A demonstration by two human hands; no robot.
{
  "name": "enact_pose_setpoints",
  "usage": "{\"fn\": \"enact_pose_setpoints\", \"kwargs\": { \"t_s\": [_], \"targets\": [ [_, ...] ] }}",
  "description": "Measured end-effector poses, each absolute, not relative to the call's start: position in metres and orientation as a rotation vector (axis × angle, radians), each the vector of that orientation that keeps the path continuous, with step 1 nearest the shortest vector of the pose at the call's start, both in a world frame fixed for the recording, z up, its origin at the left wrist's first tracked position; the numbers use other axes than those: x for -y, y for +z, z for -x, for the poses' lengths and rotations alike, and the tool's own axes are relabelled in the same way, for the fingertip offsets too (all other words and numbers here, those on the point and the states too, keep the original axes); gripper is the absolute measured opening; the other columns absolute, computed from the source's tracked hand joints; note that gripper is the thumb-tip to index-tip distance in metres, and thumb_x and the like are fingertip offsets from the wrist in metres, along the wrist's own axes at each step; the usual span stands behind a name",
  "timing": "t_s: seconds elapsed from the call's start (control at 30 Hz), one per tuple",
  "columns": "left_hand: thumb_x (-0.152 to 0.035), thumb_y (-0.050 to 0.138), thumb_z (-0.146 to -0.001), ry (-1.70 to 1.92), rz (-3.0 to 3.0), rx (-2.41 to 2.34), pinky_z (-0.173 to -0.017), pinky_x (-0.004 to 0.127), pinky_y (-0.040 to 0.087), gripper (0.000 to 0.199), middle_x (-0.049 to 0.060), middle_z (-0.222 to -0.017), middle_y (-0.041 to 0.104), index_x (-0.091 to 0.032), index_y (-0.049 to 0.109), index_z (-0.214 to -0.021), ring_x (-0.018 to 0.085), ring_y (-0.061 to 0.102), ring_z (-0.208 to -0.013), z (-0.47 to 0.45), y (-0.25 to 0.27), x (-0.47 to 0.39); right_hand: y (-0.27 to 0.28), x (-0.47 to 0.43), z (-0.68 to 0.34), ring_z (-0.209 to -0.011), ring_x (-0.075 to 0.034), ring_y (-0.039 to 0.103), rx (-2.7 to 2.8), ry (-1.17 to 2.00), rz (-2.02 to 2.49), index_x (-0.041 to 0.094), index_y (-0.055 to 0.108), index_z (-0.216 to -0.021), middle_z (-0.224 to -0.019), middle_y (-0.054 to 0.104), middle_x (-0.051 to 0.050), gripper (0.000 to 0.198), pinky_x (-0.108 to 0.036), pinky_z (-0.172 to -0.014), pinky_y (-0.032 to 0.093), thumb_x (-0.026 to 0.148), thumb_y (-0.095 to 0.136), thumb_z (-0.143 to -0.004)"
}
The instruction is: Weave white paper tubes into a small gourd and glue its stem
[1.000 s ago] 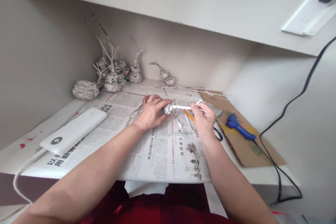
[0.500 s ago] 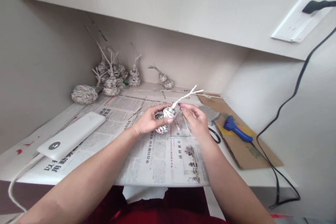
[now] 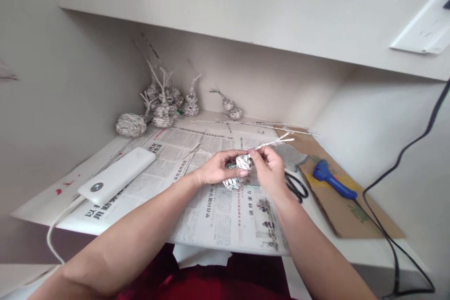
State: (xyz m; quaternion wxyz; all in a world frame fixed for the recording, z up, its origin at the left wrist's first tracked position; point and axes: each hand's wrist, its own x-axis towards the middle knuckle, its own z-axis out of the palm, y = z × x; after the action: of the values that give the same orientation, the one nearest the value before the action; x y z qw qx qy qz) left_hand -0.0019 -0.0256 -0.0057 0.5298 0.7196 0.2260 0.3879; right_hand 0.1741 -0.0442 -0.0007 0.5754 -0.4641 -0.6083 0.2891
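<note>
A small gourd woven from rolled newspaper [image 3: 233,183] is held over the newspaper-covered table. My left hand [image 3: 221,167] grips it from the left, with the thumb in front and the fingers behind its upper bulb. My right hand [image 3: 269,168] pinches the gourd's neck, at the base of its twisted paper stem [image 3: 276,142]. The stem points up to the right and splits into two ends. Black-handled scissors [image 3: 296,186] lie just right of my right wrist, partly covered by it.
Several woven paper gourds [image 3: 163,115] stand at the back left. A white power bank [image 3: 117,176] with a cable lies at left. On the right, a blue glue gun [image 3: 332,179] rests on cardboard [image 3: 365,225], near a grey cloth [image 3: 290,155]. Thin paper sticks [image 3: 253,125] lie behind. A cabinet overhangs.
My right hand has closed on the gourd's neck, where its fingers were beside it before. The stem has tipped lower to the right. The view has shifted, so more of the scissors shows.
</note>
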Motion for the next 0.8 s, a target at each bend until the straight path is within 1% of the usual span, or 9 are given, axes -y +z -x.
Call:
{"fn": "enact_pose_setpoints", "kwargs": {
  "t_s": [0.13, 0.2, 0.27, 0.33, 0.4, 0.5, 0.6, 0.7, 0.8],
  "targets": [
    [-0.034, 0.074, -0.077, 0.939, -1.715, -0.529, -0.104, 0.038, 0.042, 0.059, 0.013, -0.13, 0.061, -0.014, 0.056, -0.13, 0.026, 0.058, -0.118, 0.002, -0.005, 0.026, -0.001, 0.043, -0.175, -0.066, -0.013, 0.051, 1.425, 0.624, 1.087, 0.02, 0.056, -0.076, -0.07, 0.057, 0.002, 0.025, -0.026, -0.064, 0.042, 0.042, 0.065, -0.084],
    [-0.035, 0.076, -0.075, 0.961, -1.744, -0.539, -0.105, 0.038, 0.041, 0.06, 0.013, -0.129, 0.062, -0.015, 0.057, -0.129, 0.026, 0.057, -0.119, 0.001, -0.006, 0.027, 0.0, 0.043, -0.176, -0.066, -0.013, 0.051, 1.415, 0.631, 1.096, 0.02, 0.056, -0.076, -0.07, 0.057, 0.002, 0.026, -0.026, -0.064, 0.042, 0.043, 0.065, -0.083],
    [-0.037, 0.078, -0.072, 0.986, -1.768, -0.573, -0.104, 0.037, 0.042, 0.062, 0.011, -0.125, 0.065, -0.016, 0.059, -0.127, 0.026, 0.059, -0.116, 0.0, -0.007, 0.027, 0.002, 0.043, -0.175, -0.068, -0.014, 0.052, 1.401, 0.66, 1.093, 0.019, 0.059, -0.077, -0.071, 0.058, 0.001, 0.027, -0.026, -0.065, 0.042, 0.045, 0.064, -0.084],
    [-0.04, 0.079, -0.07, 1.002, -1.78, -0.638, -0.099, 0.036, 0.045, 0.061, 0.01, -0.118, 0.068, -0.016, 0.062, -0.123, 0.027, 0.062, -0.11, 0.0, -0.009, 0.025, 0.002, 0.042, -0.174, -0.074, -0.015, 0.056, 1.382, 0.675, 1.065, 0.018, 0.062, -0.083, -0.078, 0.062, -0.001, 0.03, -0.027, -0.068, 0.044, 0.048, 0.059, -0.087],
    [-0.043, 0.079, -0.069, 1.056, -1.775, -0.747, -0.094, 0.036, 0.047, 0.06, 0.009, -0.114, 0.069, -0.015, 0.063, -0.12, 0.027, 0.063, -0.104, 0.001, -0.011, 0.022, 0.001, 0.041, -0.174, -0.081, -0.017, 0.059, 1.356, 0.671, 1.05, 0.018, 0.065, -0.093, -0.085, 0.065, -0.004, 0.034, -0.028, -0.073, 0.045, 0.05, 0.053, -0.09],
    [-0.045, 0.079, -0.067, 1.211, -1.724, -0.947, -0.093, 0.036, 0.047, 0.06, 0.009, -0.11, 0.069, -0.015, 0.063, -0.117, 0.026, 0.063, -0.102, 0.004, -0.013, 0.015, -0.001, 0.039, -0.174, -0.081, -0.018, 0.06, 1.332, 0.681, 1.081, 0.018, 0.064, -0.102, -0.087, 0.065, -0.005, 0.036, -0.03, -0.073, 0.047, 0.051, 0.055, -0.089],
    [-0.046, 0.079, -0.066, 1.334, -1.638, -1.105, -0.091, 0.035, 0.047, 0.058, 0.009, -0.105, 0.07, -0.015, 0.063, -0.113, 0.025, 0.064, -0.099, 0.008, -0.017, 0.007, -0.003, 0.036, -0.175, -0.076, -0.018, 0.06, 1.349, 0.691, 1.12, 0.017, 0.065, -0.097, -0.085, 0.066, -0.005, 0.034, -0.029, -0.071, 0.047, 0.049, 0.061, -0.084],
    [-0.048, 0.08, -0.064, 1.407, -1.572, -1.191, -0.087, 0.034, 0.048, 0.058, 0.008, -0.1, 0.071, -0.017, 0.064, -0.109, 0.023, 0.065, -0.094, 0.011, -0.023, -0.003, -0.006, 0.035, -0.175, -0.066, -0.016, 0.057, 1.373, 0.654, 1.184, 0.017, 0.065, -0.089, -0.073, 0.064, -0.003, 0.032, -0.027, -0.063, 0.045, 0.048, 0.06, -0.083],
    [-0.05, 0.078, -0.065, 1.401, -1.341, -1.269, -0.074, 0.032, 0.051, 0.054, 0.009, -0.092, 0.072, -0.014, 0.063, -0.101, 0.023, 0.067, -0.083, 0.014, -0.025, -0.023, -0.009, 0.038, -0.174, -0.056, -0.014, 0.05, 1.482, 0.631, 1.21, 0.018, 0.063, -0.08, -0.063, 0.058, 0.001, 0.031, -0.025, -0.054, 0.039, 0.048, 0.057, -0.086]
  ]
}}
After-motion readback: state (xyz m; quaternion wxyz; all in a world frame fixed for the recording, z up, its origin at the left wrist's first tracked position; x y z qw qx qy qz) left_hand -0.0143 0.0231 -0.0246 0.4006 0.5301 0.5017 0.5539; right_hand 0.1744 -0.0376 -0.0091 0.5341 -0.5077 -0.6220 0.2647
